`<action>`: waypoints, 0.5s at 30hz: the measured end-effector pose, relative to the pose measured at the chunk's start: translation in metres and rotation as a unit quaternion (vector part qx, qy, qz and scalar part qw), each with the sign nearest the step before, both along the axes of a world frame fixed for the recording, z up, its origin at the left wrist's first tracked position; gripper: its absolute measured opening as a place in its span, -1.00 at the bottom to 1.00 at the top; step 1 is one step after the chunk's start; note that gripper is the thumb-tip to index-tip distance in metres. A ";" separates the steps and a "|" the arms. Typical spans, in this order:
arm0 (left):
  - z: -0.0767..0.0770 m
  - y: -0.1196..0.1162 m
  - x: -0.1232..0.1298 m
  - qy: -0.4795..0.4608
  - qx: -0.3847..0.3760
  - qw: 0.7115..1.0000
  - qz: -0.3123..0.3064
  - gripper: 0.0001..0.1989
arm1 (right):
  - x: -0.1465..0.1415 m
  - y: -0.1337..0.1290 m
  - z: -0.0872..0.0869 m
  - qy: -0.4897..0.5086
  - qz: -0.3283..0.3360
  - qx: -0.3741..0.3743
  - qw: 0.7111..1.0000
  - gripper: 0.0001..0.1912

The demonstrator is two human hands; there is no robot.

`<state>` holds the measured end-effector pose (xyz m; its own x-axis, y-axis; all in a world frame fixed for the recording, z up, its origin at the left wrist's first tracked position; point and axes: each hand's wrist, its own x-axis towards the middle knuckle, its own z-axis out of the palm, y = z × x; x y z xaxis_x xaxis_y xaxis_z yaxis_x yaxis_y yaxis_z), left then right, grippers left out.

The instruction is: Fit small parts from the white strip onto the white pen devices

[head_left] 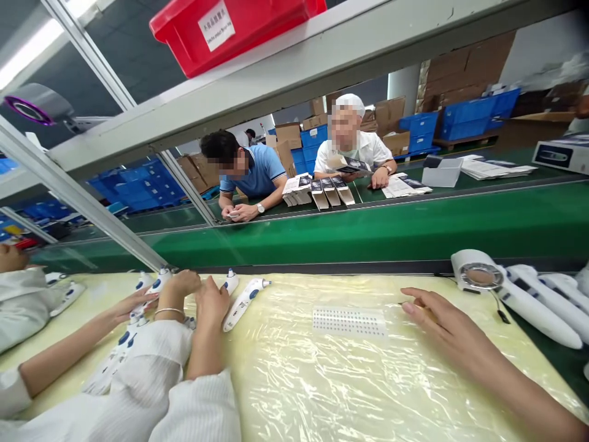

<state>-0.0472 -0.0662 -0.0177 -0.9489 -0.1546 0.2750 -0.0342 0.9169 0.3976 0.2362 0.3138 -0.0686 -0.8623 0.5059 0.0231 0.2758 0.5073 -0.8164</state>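
Tabletop [294,387], right hand [444,322] near dotted strip [350,322]

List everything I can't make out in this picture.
All in the head view:
Marks on the white sheet: too small to tell any detail.
Whatever is at the fingers of the right hand: too thin and small to identify.
Part of a white-and-blue device: hidden by the braceleted hand.
Inside of the red bin: hidden by its wall.
Far end of the printed box: cut off by the right edge.
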 end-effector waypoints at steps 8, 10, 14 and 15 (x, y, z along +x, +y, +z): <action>0.012 0.017 0.029 0.015 -0.016 1.000 -0.021 -0.62 | -0.001 0.005 -0.006 -0.001 0.018 0.024 1.000 -0.33; 0.025 0.034 0.049 0.074 0.006 0.996 -0.045 -0.47 | -0.001 0.004 -0.004 -0.012 0.018 0.019 1.000 -0.30; 0.040 0.072 0.087 0.114 0.090 0.981 -0.126 -0.47 | -0.002 0.002 -0.004 -0.013 0.021 0.013 1.000 -0.29; 0.041 0.080 0.094 0.109 0.117 0.975 -0.151 -0.49 | -0.003 0.001 -0.004 -0.012 0.024 0.013 1.000 -0.31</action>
